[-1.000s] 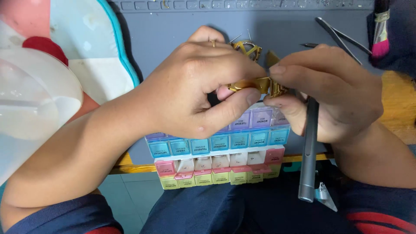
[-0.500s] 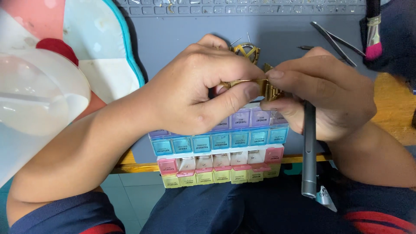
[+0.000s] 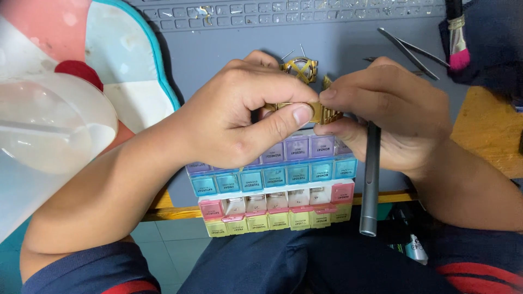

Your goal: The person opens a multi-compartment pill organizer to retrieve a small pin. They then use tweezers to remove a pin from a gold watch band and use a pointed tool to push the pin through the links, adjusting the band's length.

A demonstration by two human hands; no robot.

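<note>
A gold watch bracelet [image 3: 316, 110] is pinched between the left hand [image 3: 239, 117] and right hand [image 3: 392, 114], above a multicoloured pill organiser [image 3: 272, 185].

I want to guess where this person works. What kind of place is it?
Probably a watch repair bench. Both hands, left hand and right hand, pinch a gold watch band over a grey work mat, with tweezers, a small brush and a many-coloured compartment box for tiny parts.

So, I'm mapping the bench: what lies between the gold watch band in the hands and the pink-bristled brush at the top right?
In the head view, a pair of metal tweezers lies on the grey mat between the gold watch band and the brush.
</note>
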